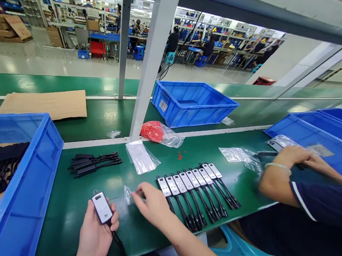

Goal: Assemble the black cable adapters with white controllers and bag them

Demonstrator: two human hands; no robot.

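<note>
My left hand (97,235) is wrapped round a small device (102,207) with a silver-grey face, a dark window and a black cable hanging from its lower end. My right hand (150,204) has its fingers curled and drawn together beside a small crumpled clear plastic piece (127,195) on the green table. Anything pinched in its fingertips is too small to make out. Right of that hand lies a row of several like devices (186,181), cables toward me. Small red rings (180,156) are scattered behind the row.
Black cabled units (94,162) are piled behind my left hand. Clear bags (141,156) and a bag of red pieces (155,131) lie near the post. Blue bins stand left (34,167), behind (194,111) and right (320,147). A co-worker's hands (292,158) work at right.
</note>
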